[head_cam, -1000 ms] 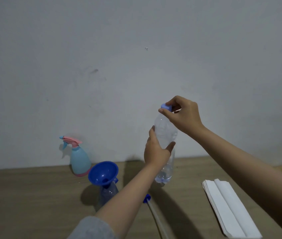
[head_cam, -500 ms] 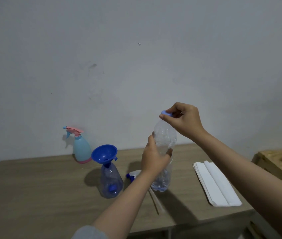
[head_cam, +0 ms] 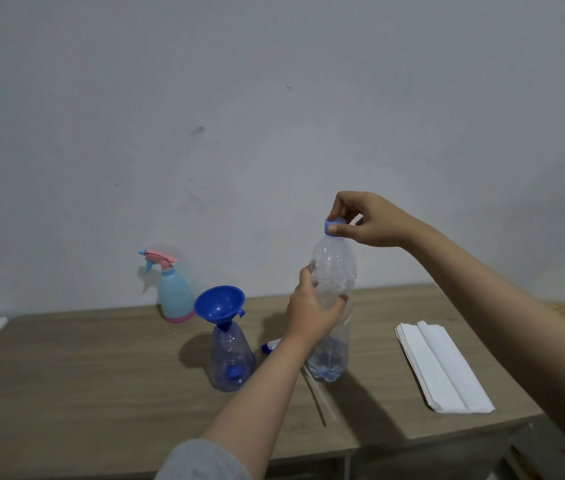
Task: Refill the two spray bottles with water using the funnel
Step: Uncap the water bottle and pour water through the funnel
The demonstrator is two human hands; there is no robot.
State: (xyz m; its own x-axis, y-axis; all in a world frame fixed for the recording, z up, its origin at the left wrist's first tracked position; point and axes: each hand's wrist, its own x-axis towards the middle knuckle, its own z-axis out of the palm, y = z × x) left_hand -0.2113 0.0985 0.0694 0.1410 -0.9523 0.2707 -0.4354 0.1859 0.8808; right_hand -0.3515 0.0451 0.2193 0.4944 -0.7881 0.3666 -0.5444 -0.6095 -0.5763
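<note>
The left hand (head_cam: 312,313) wraps the clear thin-walled plastic water bottle (head_cam: 333,303) at frame centre; the right hand (head_cam: 364,220) pinches its blue screw cap (head_cam: 334,226). Nearly empty, it looks light and crushable, best gripped mid-body. The blue funnel (head_cam: 218,304) sits in the clear spray bottle (head_cam: 232,355), lower left.

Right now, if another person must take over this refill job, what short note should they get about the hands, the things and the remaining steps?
Left hand grips the clear water bottle at mid-body, upright on the table.
Right hand pinches its blue cap, which is on the neck.
Blue funnel sits in the open clear spray bottle; its removed sprayer head lies behind the left arm.
Light blue spray bottle, with its pink trigger on, stands by the wall.
Left: uncap, pour through the funnel, then do the second bottle.
</note>
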